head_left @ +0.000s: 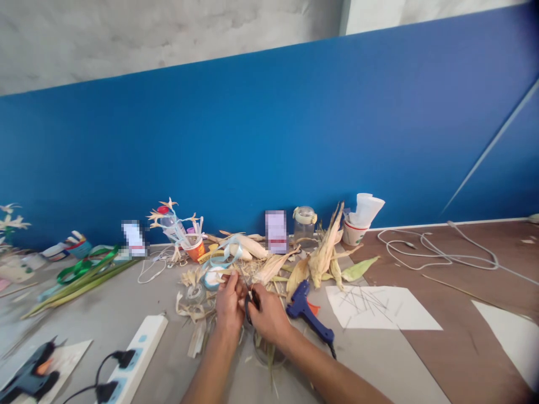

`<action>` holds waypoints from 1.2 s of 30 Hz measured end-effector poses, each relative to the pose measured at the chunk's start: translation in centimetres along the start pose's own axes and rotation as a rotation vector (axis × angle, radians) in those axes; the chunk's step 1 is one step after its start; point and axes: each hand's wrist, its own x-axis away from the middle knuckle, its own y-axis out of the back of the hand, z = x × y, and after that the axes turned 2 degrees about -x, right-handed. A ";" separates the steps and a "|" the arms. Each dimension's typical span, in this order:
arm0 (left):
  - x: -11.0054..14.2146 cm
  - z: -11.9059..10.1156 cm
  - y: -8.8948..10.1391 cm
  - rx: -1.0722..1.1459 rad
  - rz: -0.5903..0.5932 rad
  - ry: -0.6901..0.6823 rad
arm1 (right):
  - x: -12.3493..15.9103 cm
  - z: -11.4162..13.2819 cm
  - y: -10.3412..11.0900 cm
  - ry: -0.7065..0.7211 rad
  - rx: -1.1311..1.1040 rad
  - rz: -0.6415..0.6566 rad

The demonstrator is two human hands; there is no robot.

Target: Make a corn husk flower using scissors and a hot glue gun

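Black-handled scissors (247, 310) are in my right hand (269, 315), its fingers closed round the handles and the blades pointing up and away. Just to the left, my left hand (231, 303) pinches a narrow strip of dried corn husk (219, 271), close to the blades. Whether the blades touch the strip is too small to tell. Beneath and behind both hands lie husk scraps and a roll of light blue ribbon (213, 278). Right of my right hand rests a blue hot glue gun (309, 311). Below my wrists, a round clear container (269, 353) is partly hidden.
A bundle of dried corn husks (326, 255) lies behind the glue gun. White paper (404, 308) with thin wires is at right. A power strip (143, 345) and another glue gun (31, 373) are at left. Paper cups (355, 231), a jar (304, 224) and a phone (276, 231) line the blue partition.
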 end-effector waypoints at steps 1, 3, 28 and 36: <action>0.0 0.0 0.0 0.001 0.001 0.004 | 0.0 0.0 0.0 0.001 -0.004 -0.003; 0.0 0.0 0.0 0.005 0.002 0.012 | 0.0 0.0 0.1 0.005 -0.018 0.000; -0.5 -0.1 0.5 0.031 0.073 0.006 | -2.1 -1.4 0.3 -0.112 -0.643 -0.103; -0.3 -0.6 0.4 -0.154 0.178 0.017 | -2.9 -1.3 3.8 -0.226 -0.955 0.084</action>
